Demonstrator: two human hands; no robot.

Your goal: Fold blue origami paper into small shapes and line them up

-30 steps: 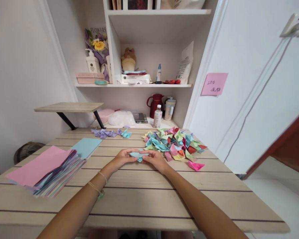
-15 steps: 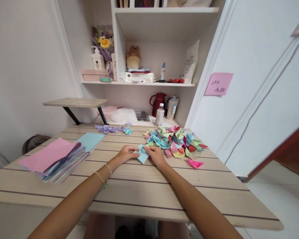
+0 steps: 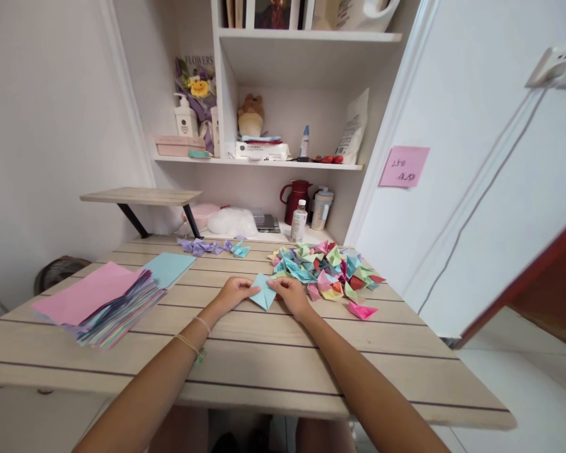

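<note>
A light-blue piece of folded paper (image 3: 263,293), shaped like a diamond with its tip towards me, is held between both hands above the slatted table. My left hand (image 3: 236,292) pinches its left corner between thumb and fingers. At the opposite corner my right hand (image 3: 290,294) grips it, the thumb on top. Just beyond the right hand lies a heap of folded paper boats (image 3: 318,267) in many colours. A bright pink paper boat (image 3: 361,310) sits apart, nearer to me.
On the left is a stack of coloured paper sheets (image 3: 108,305), with light-blue sheets (image 3: 170,269) beside it. Purple folded papers (image 3: 200,247) and a blue paper boat (image 3: 240,250) lie at the back. A bottle (image 3: 299,223) and a red jug (image 3: 295,200) stand behind the heap.
The blue paper has turned and now shows a flat, smooth diamond face, where a raised fold showed at its top before. Both hands still hold it. The camera view has shifted slightly.
</note>
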